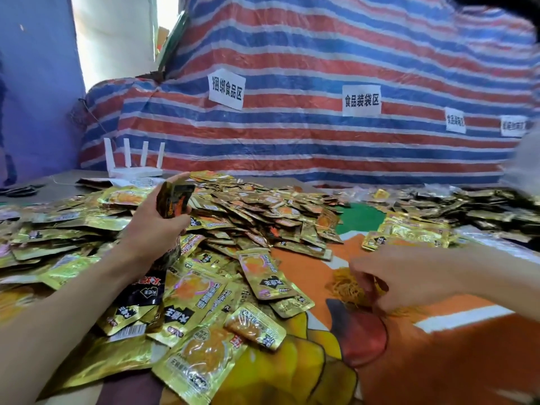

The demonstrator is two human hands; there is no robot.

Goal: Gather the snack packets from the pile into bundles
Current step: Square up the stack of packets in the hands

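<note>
A big pile of gold snack packets (233, 217) covers the left and middle of the table. My left hand (155, 223) is raised over the pile and grips a small stack of packets (174, 199), held upright. My right hand (406, 280) is lower, on the right, its fingertips pinching into a heap of thin orange-yellow rubber bands (347, 287) on the cloth. Loose packets (201, 355) lie near my left forearm.
A colourful cloth (438, 361) covers the table. A smaller group of packets (415, 232) lies at the right, darker ones (482, 206) behind. A white router (136, 168) stands at the back left. A striped tarp (321, 135) with paper labels rises behind.
</note>
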